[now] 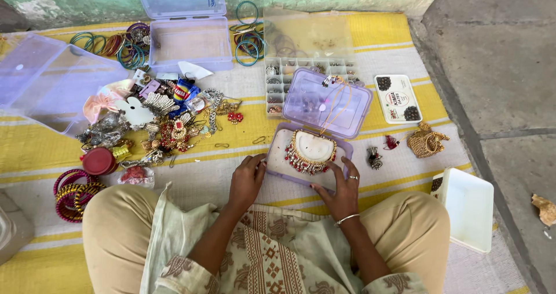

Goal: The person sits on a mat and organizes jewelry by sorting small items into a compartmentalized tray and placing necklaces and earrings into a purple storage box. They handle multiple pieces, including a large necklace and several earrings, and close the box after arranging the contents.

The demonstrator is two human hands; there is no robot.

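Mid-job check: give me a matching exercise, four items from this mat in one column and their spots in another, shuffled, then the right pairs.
Items:
1. necklace
2. red round tin
3. white tray
4. teal bangles

Places:
A. far side of the mat, between the two clear boxes
B. inside the open purple case, between the left hand and right hand
C. at the mat's right edge, beside the person's right knee
D. left of the person, just above the pink and yellow bangles

Pairs: 1-B, 2-D, 3-C, 4-A
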